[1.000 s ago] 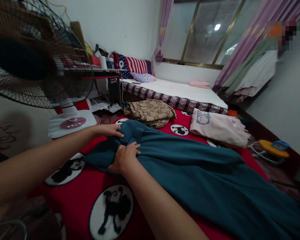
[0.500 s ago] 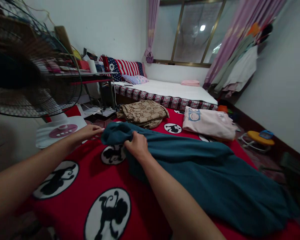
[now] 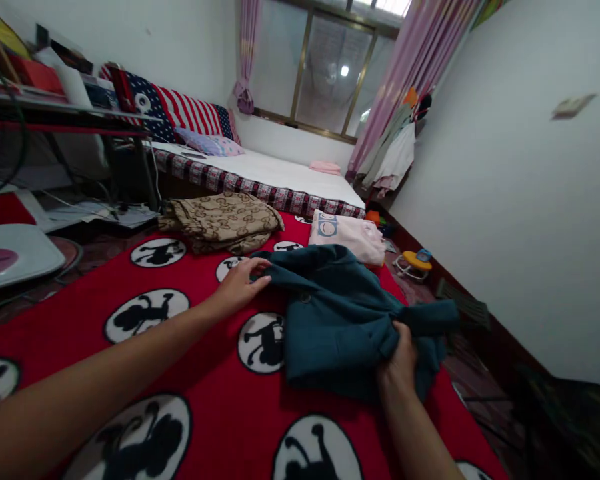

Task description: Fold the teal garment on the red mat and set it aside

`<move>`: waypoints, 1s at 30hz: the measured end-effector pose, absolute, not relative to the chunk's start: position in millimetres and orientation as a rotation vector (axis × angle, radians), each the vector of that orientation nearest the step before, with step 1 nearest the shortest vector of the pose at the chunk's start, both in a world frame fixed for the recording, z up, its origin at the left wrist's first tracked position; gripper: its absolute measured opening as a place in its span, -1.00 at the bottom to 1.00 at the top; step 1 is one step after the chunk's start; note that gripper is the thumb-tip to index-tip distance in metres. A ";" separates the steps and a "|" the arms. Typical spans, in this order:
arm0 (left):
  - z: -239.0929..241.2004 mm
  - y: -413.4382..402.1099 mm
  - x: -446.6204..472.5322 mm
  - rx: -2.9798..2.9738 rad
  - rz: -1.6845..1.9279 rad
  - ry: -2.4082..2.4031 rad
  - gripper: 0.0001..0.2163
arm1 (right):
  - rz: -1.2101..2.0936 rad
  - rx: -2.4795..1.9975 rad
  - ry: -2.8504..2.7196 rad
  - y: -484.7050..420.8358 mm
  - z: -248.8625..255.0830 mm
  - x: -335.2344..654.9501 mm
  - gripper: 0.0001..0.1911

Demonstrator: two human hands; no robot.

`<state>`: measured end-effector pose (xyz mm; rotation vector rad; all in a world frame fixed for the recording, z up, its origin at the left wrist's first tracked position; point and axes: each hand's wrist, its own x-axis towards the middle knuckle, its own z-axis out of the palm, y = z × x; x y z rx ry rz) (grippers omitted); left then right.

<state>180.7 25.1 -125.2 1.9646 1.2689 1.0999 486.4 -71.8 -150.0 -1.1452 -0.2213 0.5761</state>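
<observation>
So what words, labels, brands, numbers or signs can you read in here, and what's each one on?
No readable text.
Teal garment: no lettering shows.
Red cover: monkey-like figures, no words visible.
Brown cloth: looping marks, no clear letters.
Pale pink garment: printed design, any lettering too small.
Papers at left: too blurred to read.

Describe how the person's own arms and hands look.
The left forearm and right forearm are bare, with no sleeve in view. The left hand and right hand are ungloved; no watch, bracelet or ring can be made out.
</observation>
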 end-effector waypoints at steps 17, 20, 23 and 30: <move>-141.0 63.1 164.9 2.042 0.414 1.426 -0.49 | 0.740 -1.290 -0.774 -60.7 -154.8 477.4 -0.56; -107.7 69.2 166.9 2.141 0.154 1.522 -0.75 | 0.718 -1.235 -0.896 -59.7 -156.2 468.6 -0.60; -53.4 87.3 177.2 2.401 0.157 1.584 -0.88 | 0.697 -1.178 -0.865 -66.0 -158.3 459.3 -0.64; 6.9 63.4 306.7 2.874 1.091 0.717 -0.68 | 0.628 -1.123 -0.481 -86.9 -152.6 449.9 -0.38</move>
